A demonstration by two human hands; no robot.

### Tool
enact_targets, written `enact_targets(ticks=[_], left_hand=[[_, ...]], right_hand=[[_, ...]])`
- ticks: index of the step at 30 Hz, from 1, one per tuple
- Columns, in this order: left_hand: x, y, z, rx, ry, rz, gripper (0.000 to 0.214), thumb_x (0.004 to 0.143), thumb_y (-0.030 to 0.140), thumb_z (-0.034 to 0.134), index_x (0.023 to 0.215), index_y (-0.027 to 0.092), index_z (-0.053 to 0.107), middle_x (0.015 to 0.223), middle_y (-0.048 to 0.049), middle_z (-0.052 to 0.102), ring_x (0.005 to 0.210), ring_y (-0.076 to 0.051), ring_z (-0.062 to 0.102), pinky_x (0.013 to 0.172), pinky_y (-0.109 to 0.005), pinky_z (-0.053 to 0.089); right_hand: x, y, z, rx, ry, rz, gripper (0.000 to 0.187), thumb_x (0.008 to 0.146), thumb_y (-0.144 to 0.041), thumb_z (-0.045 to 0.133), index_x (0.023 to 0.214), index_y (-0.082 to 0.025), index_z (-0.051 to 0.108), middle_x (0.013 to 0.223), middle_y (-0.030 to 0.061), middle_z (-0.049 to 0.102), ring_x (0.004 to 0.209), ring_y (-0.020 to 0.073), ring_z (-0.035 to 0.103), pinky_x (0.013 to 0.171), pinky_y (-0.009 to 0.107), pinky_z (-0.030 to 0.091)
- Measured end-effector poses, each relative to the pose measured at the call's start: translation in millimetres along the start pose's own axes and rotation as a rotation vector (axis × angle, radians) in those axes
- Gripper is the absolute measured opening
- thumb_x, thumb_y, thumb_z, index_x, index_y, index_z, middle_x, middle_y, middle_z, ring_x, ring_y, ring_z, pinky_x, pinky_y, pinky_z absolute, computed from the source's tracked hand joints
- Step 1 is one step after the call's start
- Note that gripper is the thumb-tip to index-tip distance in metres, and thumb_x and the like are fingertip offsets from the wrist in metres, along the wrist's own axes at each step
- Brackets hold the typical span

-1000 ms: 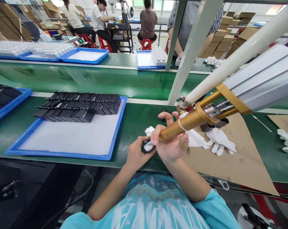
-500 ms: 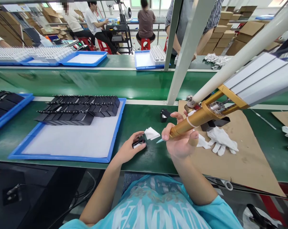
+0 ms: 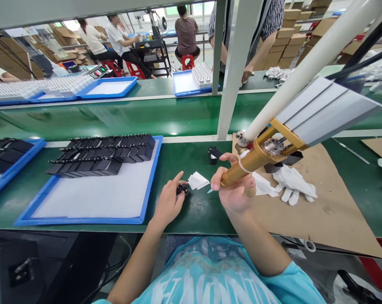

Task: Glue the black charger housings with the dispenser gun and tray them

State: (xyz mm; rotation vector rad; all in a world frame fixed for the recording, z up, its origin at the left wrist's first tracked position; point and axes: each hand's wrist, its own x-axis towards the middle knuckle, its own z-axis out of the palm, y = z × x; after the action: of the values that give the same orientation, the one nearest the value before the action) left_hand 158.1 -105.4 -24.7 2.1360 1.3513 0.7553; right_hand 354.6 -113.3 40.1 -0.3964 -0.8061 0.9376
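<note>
Seated people (image 3: 186, 31) and stacked cartons (image 3: 282, 48) occupy the background. The green table (image 3: 197, 215) carries a cardboard sheet (image 3: 308, 228) overhanging its near edge at right and, leftward along that edge, a blue tray (image 3: 89, 220). A gold tool (image 3: 256, 158) lies in the curled fingers of the right hand (image 3: 237, 196), palm up; inward from the edge, the left hand (image 3: 168, 202) grasps a small black part (image 3: 181, 189).

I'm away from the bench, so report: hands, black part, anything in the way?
Left hand holding black part. Right hand gripping gold tool, tip apart from part. White paper lying between the hands.
</note>
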Motion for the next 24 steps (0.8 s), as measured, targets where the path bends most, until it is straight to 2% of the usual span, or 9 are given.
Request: enact_targets(ticks=[1, 3, 6, 9, 12, 14, 19, 21, 24], left_hand=[[-1.6, 2.3, -3.4, 0.042, -0.036, 0.002, 0.059, 0.094, 0.020, 0.043, 0.151, 0.022, 0.027, 0.121, -0.0070, 0.066, 0.105, -0.022, 0.057, 0.098, -0.042, 0.043], [-5.6, 7.0, -9.8, 0.108, -0.087, -0.001, 0.058, 0.098, 0.026, 0.040, 0.153, 0.025, 0.024, 0.128, -0.0072, 0.063, 0.105, -0.023, 0.056, 0.097, -0.043, 0.042], [-10.7, 12.9, -13.8, 0.148, -0.083, -0.043, 0.048, 0.099, 0.034, 0.040, 0.146, 0.026, 0.040, 0.118, -0.0071, 0.068, 0.100, -0.023, 0.059, 0.091, -0.040, 0.047], [-11.6, 17.0, -8.2, 0.130, 0.000, -0.098, 0.039, 0.096, 0.040, 0.047, 0.131, 0.026, 0.058, 0.099, -0.0063, 0.070, 0.091, -0.023, 0.064, 0.084, -0.036, 0.051], [-8.2, 19.6, 2.8, 0.083, 0.092, -0.076, 0.029, 0.095, 0.037, 0.050, 0.117, 0.026, 0.066, 0.108, -0.0057, 0.071, 0.099, -0.023, 0.065, 0.092, -0.036, 0.050], [-4.8, 19.5, 8.3, 0.058, 0.101, -0.043, 0.026, 0.096, 0.033, 0.048, 0.111, 0.026, 0.068, 0.115, -0.0055, 0.069, 0.107, -0.022, 0.064, 0.097, -0.035, 0.048], [2.0, 12.0, 4.2, 0.132, -0.089, 0.008, 0.032, 0.099, 0.031, 0.039, 0.120, 0.029, 0.063, 0.119, -0.0044, 0.066, 0.110, -0.021, 0.062, 0.093, -0.033, 0.049], [3.1, 9.7, -1.0, 0.221, -0.184, 0.034, 0.033, 0.098, 0.036, 0.045, 0.127, 0.030, 0.058, 0.123, -0.0041, 0.064, 0.112, -0.022, 0.061, 0.091, -0.033, 0.049], [3.9, 10.5, -5.5, 0.381, -0.277, 0.025, 0.035, 0.094, 0.041, 0.052, 0.126, 0.027, 0.056, 0.115, -0.0060, 0.065, 0.106, -0.025, 0.062, 0.076, -0.031, 0.052]], right_hand=[[0.1, -0.5, -0.3, -0.002, 0.001, 0.002, 0.036, 0.084, -0.056, 0.053, 0.105, -0.026, 0.050, 0.107, 0.0019, 0.058, 0.045, 0.0078, 0.058, 0.037, 0.026, 0.043], [0.3, -1.4, -0.8, -0.005, 0.002, 0.003, 0.037, 0.084, -0.056, 0.053, 0.105, -0.026, 0.050, 0.108, 0.0021, 0.057, 0.045, 0.0077, 0.058, 0.037, 0.026, 0.043], [0.5, -1.9, -1.6, -0.025, 0.004, 0.008, 0.039, 0.083, -0.058, 0.053, 0.106, -0.026, 0.049, 0.107, 0.0021, 0.057, 0.044, 0.0079, 0.057, 0.037, 0.026, 0.043], [0.5, -2.1, -2.1, -0.026, -0.005, 0.014, 0.040, 0.083, -0.059, 0.052, 0.106, -0.026, 0.048, 0.106, 0.0024, 0.057, 0.043, 0.0079, 0.057, 0.037, 0.027, 0.043], [0.4, -2.6, -2.0, -0.028, -0.010, 0.025, 0.040, 0.083, -0.059, 0.053, 0.104, -0.026, 0.049, 0.105, 0.0027, 0.058, 0.043, 0.0081, 0.057, 0.037, 0.027, 0.043], [0.4, -3.0, -1.8, -0.038, -0.005, 0.030, 0.040, 0.082, -0.060, 0.053, 0.103, -0.025, 0.049, 0.104, 0.0028, 0.058, 0.043, 0.0081, 0.056, 0.036, 0.027, 0.043], [1.0, -3.4, -2.0, -0.029, -0.016, 0.021, 0.038, 0.084, -0.058, 0.054, 0.100, -0.024, 0.049, 0.104, 0.0028, 0.058, 0.044, 0.0082, 0.057, 0.037, 0.027, 0.043], [1.1, -3.4, -2.4, -0.014, -0.017, 0.013, 0.036, 0.085, -0.057, 0.054, 0.099, -0.024, 0.049, 0.104, 0.0026, 0.058, 0.044, 0.0083, 0.058, 0.037, 0.027, 0.044], [1.0, -3.9, -2.8, -0.006, -0.012, 0.015, 0.036, 0.085, -0.056, 0.054, 0.100, -0.025, 0.048, 0.103, 0.0022, 0.059, 0.044, 0.0085, 0.058, 0.037, 0.026, 0.044]])
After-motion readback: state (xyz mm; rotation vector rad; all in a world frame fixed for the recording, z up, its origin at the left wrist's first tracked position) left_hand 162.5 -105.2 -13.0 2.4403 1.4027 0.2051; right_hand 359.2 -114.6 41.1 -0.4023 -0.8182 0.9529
